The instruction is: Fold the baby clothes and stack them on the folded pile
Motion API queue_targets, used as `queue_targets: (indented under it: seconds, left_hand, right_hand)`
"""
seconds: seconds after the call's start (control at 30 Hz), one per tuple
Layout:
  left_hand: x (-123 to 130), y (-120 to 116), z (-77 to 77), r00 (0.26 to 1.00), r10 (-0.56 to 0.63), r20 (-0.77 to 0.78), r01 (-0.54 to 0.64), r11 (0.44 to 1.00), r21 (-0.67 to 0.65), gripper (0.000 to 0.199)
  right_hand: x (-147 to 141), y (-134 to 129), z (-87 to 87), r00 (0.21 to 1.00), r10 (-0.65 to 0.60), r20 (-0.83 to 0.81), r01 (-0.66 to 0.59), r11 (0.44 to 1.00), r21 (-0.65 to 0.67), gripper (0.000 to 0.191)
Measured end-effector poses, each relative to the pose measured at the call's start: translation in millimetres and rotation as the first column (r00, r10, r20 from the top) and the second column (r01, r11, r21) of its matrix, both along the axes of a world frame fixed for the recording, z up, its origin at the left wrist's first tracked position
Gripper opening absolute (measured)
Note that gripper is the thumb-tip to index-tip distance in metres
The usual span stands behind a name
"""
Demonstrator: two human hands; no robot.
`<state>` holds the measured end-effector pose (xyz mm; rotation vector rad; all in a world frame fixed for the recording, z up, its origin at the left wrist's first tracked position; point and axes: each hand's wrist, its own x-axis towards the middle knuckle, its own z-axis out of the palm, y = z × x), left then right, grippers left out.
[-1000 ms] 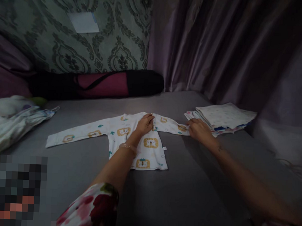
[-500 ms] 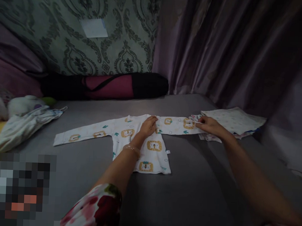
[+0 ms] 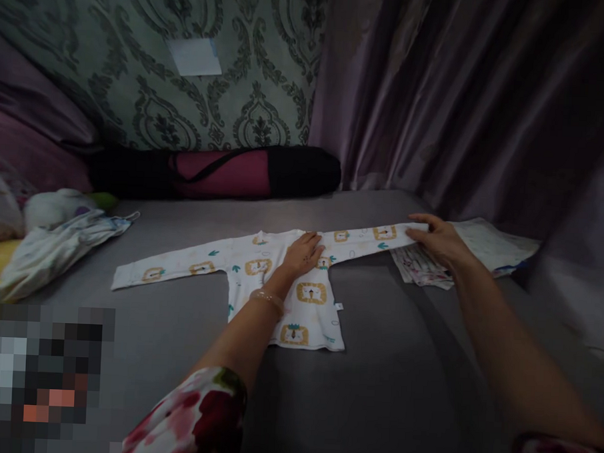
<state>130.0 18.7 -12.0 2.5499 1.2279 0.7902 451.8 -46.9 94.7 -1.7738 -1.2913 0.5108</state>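
A small white long-sleeved shirt [image 3: 259, 285] with yellow lion faces and green leaves lies spread on the grey bed sheet [image 3: 386, 364]. My left hand [image 3: 303, 253] lies flat on the shirt near its right shoulder, fingers extended, palm down. At the end of the right sleeve, my right hand [image 3: 434, 237] has the cuff between its thumb and fingers. That sleeve slants up to the right and partly overlaps a stack of folded clothes [image 3: 486, 244]. The other sleeve stretches out to the left.
A black and maroon long bag [image 3: 224, 173] lies along the patterned wall. Crumpled light clothing [image 3: 61, 249] and a plush toy [image 3: 57, 209] are at the left. Purple curtains [image 3: 377, 109] hang at the back right.
My right hand has moved right and slightly up with the cuff, and the right sleeve now slants upward and looks narrower. My left hand stays on the shirt.
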Motion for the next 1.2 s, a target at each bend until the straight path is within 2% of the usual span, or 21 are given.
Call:
queue_targets:
  seconds: [0.07,0.13,0.23,0.33,0.4,0.47,0.53,0.57,0.63,0.77,0.83,0.87,0.9,0.97,1.0,1.1,1.2]
  left_hand:
    - [0,-2,1.1,0.999,0.010,-0.049,-0.009,1.000,0.010,0.048]
    - [0,-4,2.5,0.996,0.013,-0.084,-0.012,1.000,0.019,0.050]
    - [0,-8,5.7,0.991,0.004,-0.133,-0.001,1.000,0.023,0.049]
    - [0,-12,9.1,0.984,-0.002,-0.176,0.002,1.000,-0.002,0.046]
    - [0,-13,11.0,0.981,-0.002,-0.195,-0.003,1.000,-0.024,0.045]
    - [0,-14,12.6,0.978,0.000,-0.207,-0.008,0.999,-0.038,0.045]
    - [0,-15,13.7,0.977,-0.007,-0.214,-0.004,0.999,-0.049,0.046]
    - [0,-15,14.1,0.977,-0.014,-0.215,0.002,0.999,-0.054,0.047]
    - [0,-16,14.6,0.976,-0.021,-0.215,0.006,0.998,-0.070,0.051]
    - [-1,-16,13.2,0.976,-0.022,-0.215,0.004,0.996,-0.085,0.058]
    - [0,-15,11.5,0.977,-0.024,-0.214,0.007,0.997,-0.078,0.058]
    - [0,-14,10.5,0.976,-0.022,-0.216,0.006,0.997,-0.074,0.059]
    - [1,-13,9.3,0.975,-0.018,-0.220,0.002,0.997,-0.071,0.062]
    - [2,-10,6.8,0.972,-0.007,-0.235,-0.010,0.997,-0.072,0.070]
    - [2,-8,5.5,0.969,-0.004,-0.246,-0.014,0.997,-0.073,0.074]
    - [3,-5,2.8,0.961,-0.015,-0.276,-0.005,0.997,-0.072,0.078]
    - [3,-5,2.6,0.958,-0.024,-0.284,-0.001,0.996,-0.085,0.076]
  right_hand:
    - [8,6,-7.3,0.980,0.042,0.194,-0.058,0.996,0.074,0.039]
    - [13,9,-13.3,0.924,0.089,0.372,-0.155,0.977,0.149,0.037]
    - [14,8,-17.8,0.797,0.106,0.594,-0.304,0.921,0.243,0.031]
    - [7,1,-17.9,0.621,0.098,0.778,-0.362,0.916,0.174,0.030]
    - [-3,-6,-17.2,0.462,0.118,0.879,-0.315,0.948,0.039,0.030]
    - [-18,-12,-17.6,0.311,0.148,0.939,-0.217,0.973,-0.081,0.032]
    - [-35,-17,-20.5,0.212,0.157,0.965,-0.098,0.985,-0.139,0.035]
    - [-42,-19,-22.9,0.188,0.156,0.970,-0.040,0.988,-0.151,0.036]
    - [-54,-20,-28.6,0.183,0.147,0.972,0.049,0.986,-0.159,0.036]
    - [-71,-8,-38.2,0.273,0.071,0.959,0.114,0.988,-0.105,0.036]
    - [-86,5,-43.3,0.365,0.097,0.926,0.027,0.993,-0.115,0.039]
    - [-97,12,-47.1,0.418,0.161,0.894,-0.062,0.987,-0.149,0.041]
    - [-109,19,-52.0,0.467,0.251,0.848,-0.168,0.967,-0.194,0.045]
    - [-135,31,-64.8,0.515,0.454,0.727,-0.393,0.879,-0.270,0.050]
    - [-147,35,-71.9,0.535,0.500,0.681,-0.447,0.852,-0.275,0.053]
    - [-168,39,-89.4,0.598,0.520,0.610,-0.432,0.850,-0.301,0.059]
    - [-164,37,-92.9,0.602,0.509,0.615,-0.330,0.860,-0.389,0.063]
